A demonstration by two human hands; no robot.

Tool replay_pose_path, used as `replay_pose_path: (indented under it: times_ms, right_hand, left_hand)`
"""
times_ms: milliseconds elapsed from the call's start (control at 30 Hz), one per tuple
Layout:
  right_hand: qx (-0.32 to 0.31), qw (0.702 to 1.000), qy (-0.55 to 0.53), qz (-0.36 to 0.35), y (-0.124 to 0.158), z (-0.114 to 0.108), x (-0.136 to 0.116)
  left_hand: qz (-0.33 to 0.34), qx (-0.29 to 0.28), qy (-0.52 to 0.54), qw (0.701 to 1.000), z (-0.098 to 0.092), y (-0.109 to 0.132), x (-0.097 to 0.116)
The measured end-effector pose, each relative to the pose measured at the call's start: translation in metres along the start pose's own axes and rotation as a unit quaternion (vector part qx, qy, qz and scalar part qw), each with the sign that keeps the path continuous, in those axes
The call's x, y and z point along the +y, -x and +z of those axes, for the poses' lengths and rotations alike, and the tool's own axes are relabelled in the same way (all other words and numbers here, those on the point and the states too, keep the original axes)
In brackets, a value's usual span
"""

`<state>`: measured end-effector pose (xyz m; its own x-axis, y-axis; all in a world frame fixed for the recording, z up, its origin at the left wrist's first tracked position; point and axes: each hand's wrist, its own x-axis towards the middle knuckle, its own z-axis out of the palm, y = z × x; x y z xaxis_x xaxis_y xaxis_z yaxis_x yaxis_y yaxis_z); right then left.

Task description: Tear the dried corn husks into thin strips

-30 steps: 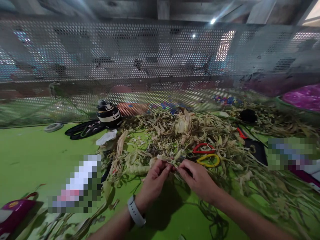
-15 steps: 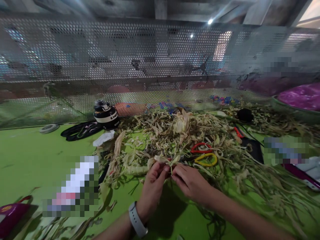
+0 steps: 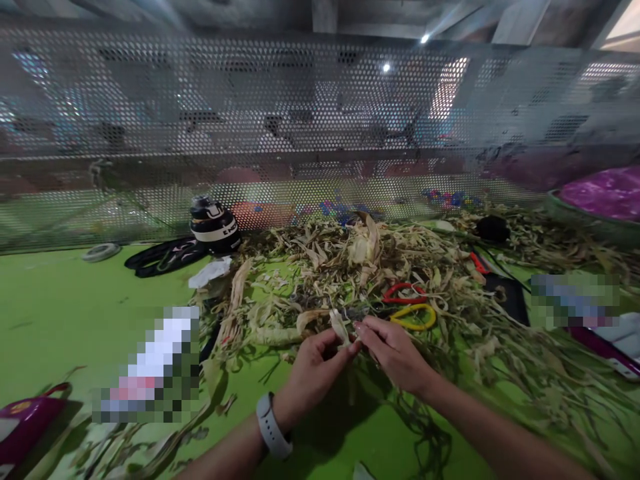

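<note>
My left hand [image 3: 311,375], with a grey watch on its wrist, and my right hand [image 3: 395,352] meet at the near edge of a big pile of dried husk strips [image 3: 370,267] on the green table [image 3: 65,313]. Both hands pinch one pale husk strip [image 3: 341,328] that sticks up between the fingertips. Scissors with a red and a yellow handle [image 3: 411,307] lie in the pile just beyond my right hand.
A perforated metal screen [image 3: 300,133] walls off the table's far side. A black-and-white container [image 3: 215,227] and a black strap [image 3: 165,257] lie at the back left. A purple object [image 3: 25,423] sits at the near left, a green bowl with purple contents [image 3: 600,200] far right.
The husk piece lay flat between my fingers a second ago; now it stands upright. Both hands have drawn slightly nearer to me and stay pinched together.
</note>
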<state>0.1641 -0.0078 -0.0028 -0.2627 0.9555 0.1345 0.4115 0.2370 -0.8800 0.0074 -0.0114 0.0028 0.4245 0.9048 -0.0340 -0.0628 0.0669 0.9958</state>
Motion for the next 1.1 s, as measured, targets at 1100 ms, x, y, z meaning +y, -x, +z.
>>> replay_pose_path:
  times_ms: [1100]
  right_hand:
    - [0.048,0.996,-0.041,-0.061,0.005,0.000,-0.004]
  left_hand:
    - [-0.015,-0.064,0.031,0.997,-0.008,-0.003,-0.006]
